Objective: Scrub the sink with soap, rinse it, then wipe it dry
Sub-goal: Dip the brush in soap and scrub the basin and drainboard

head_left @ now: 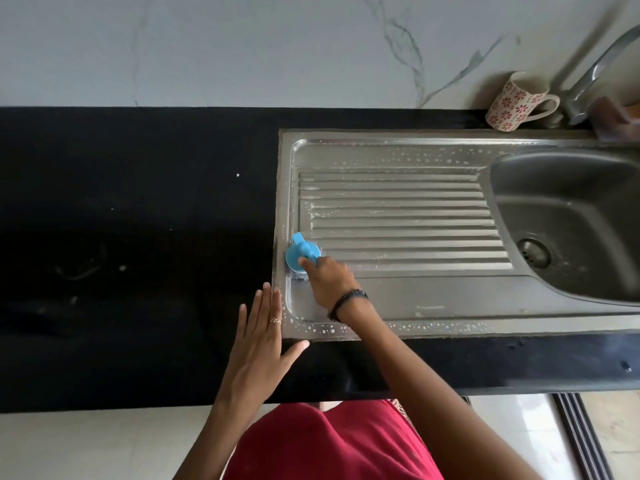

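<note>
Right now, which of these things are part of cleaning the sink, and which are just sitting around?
Part of the job:
- blue scrubber, gripped by the right hand
- soapy steel sink, with its drainboard and basin
- faucet

Just lying about:
- flowered mug behind the sink
- black counter, where the left hand rests flat

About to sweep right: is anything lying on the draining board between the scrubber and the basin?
Nothing visible does. The right hand holds the blue scrubber at the draining board's left edge; the ribs toward the basin carry only suds.
</note>
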